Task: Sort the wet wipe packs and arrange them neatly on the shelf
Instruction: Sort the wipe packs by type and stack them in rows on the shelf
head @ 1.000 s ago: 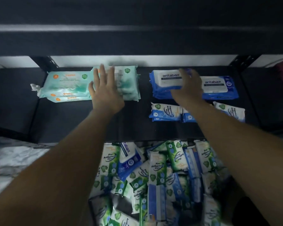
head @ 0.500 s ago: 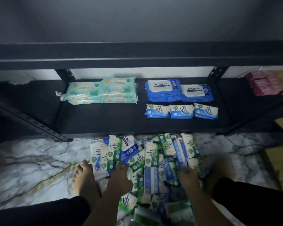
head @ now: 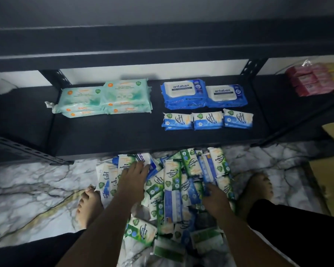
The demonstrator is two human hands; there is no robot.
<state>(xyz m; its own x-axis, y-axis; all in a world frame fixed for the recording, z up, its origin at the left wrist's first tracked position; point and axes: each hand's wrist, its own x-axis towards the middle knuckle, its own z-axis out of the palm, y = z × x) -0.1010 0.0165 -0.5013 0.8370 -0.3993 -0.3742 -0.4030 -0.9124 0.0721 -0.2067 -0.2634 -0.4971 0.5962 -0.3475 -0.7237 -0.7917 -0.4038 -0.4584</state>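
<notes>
1. Head view, the step: we judge that we are picking the next packs from the loose pile (head: 172, 191) on the marble floor (head: 37, 189), just in front of the shelf (head: 114, 137). To do it well, we should take one kind per hand and lift cleanly, not drag neighbours along.
2. Head view, targets: on the shelf the mint-green packs (head: 108, 97) sit at the left and the large blue packs (head: 202, 93) at the back right. The small blue packs (head: 207, 120) form a row in front of those. The green pine packs (head: 189, 162) have no group up there yet.
3. Head view, fingers: our left hand (head: 132, 182) lies with its fingers fairly straight and close together on the pile's far left, the tips touching a blue-and-white pack (head: 145, 160). Our right hand (head: 217, 197) bends its fingers down into the pile beside a blue pack (head: 205, 170); we cannot tell whether they pinch it.
</notes>
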